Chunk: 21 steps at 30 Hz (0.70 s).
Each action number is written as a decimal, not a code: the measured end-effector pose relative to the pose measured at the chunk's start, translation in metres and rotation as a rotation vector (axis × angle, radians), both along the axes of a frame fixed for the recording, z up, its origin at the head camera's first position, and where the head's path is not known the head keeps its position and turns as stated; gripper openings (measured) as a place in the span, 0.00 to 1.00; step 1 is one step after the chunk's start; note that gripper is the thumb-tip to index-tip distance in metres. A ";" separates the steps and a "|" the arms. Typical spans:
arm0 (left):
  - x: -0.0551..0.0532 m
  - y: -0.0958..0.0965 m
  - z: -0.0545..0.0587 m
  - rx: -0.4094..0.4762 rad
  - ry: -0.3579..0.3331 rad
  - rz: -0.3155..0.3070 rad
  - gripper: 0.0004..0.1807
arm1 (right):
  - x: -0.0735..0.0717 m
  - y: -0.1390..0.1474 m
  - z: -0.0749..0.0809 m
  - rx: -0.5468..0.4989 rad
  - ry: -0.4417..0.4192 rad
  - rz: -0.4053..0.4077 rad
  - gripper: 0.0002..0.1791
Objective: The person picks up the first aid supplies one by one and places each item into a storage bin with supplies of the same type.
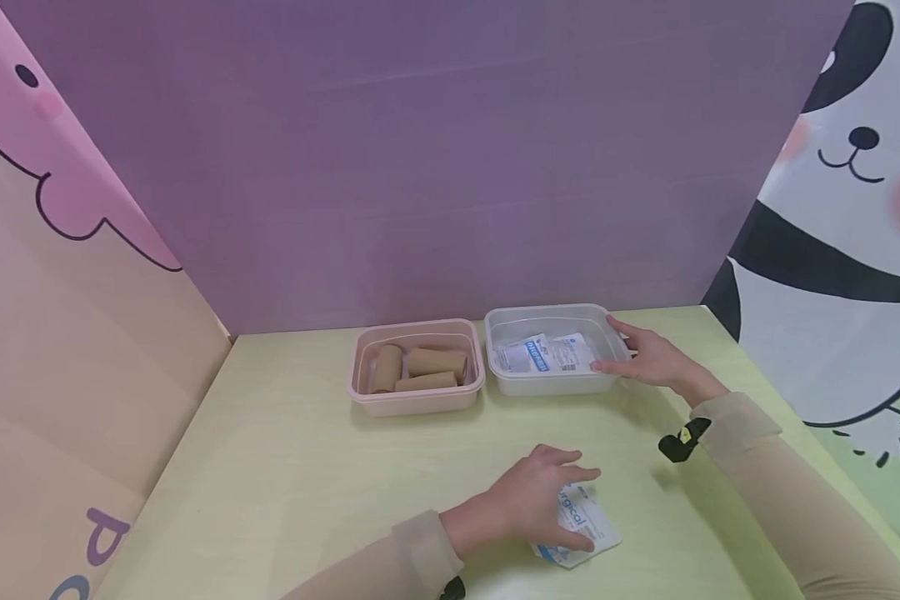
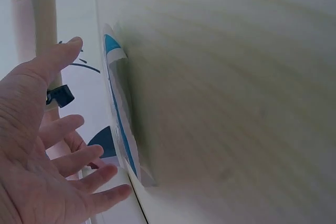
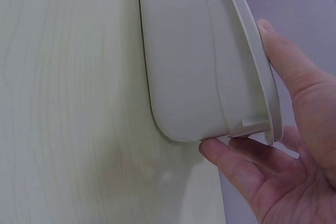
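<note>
Near the table's front, my left hand (image 1: pixel 536 500) hovers with its fingers spread over a flat white-and-blue packet (image 1: pixel 587 517) printed "surgical", partly hiding it. In the left wrist view the packet (image 2: pixel 123 114) lies on the table beside the spread fingers, apart from the palm. My right hand (image 1: pixel 656 358) grips the right end of a white plastic box (image 1: pixel 551 385). Its thumb lies along the rim and its fingers are under the end in the right wrist view. Inside that box lie white-and-blue packets (image 1: pixel 547 354).
A pink plastic box (image 1: pixel 417 406) with brown cardboard rolls (image 1: pixel 437 362) stands just left of the white box. Behind both rises a purple panel (image 1: pixel 450 167), with printed panels on either side. The pale wooden table (image 1: pixel 285 483) carries everything.
</note>
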State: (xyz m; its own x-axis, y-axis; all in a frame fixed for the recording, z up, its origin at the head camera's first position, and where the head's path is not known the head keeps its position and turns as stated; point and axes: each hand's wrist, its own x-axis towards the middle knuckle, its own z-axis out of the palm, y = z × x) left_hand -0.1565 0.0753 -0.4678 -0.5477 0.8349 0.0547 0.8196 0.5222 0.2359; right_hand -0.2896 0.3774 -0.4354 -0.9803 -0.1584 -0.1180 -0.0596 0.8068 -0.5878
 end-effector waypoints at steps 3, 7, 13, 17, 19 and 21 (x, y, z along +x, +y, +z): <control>0.001 0.002 -0.002 -0.029 -0.004 0.001 0.45 | 0.000 0.001 0.000 0.005 0.003 0.001 0.66; 0.002 0.003 -0.004 -0.079 -0.009 -0.004 0.43 | 0.000 0.001 -0.001 0.011 -0.011 -0.004 0.67; 0.006 0.001 -0.003 -0.124 0.011 -0.004 0.43 | 0.002 0.000 0.001 0.004 -0.018 -0.010 0.67; 0.007 0.000 -0.003 -0.159 0.029 -0.008 0.47 | 0.002 0.000 0.002 0.010 -0.013 -0.007 0.67; 0.007 0.000 -0.004 -0.181 0.030 -0.012 0.50 | 0.002 0.000 0.002 0.011 -0.014 -0.007 0.67; 0.008 0.000 -0.003 -0.195 0.031 -0.018 0.52 | 0.002 0.001 0.002 0.011 -0.016 -0.007 0.66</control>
State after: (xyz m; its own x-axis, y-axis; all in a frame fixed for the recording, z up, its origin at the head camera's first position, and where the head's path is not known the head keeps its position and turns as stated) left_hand -0.1484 0.0752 -0.4709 -0.5331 0.8409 -0.0926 0.8345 0.5407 0.1059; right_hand -0.2880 0.3780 -0.4338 -0.9794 -0.1498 -0.1351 -0.0444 0.8134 -0.5801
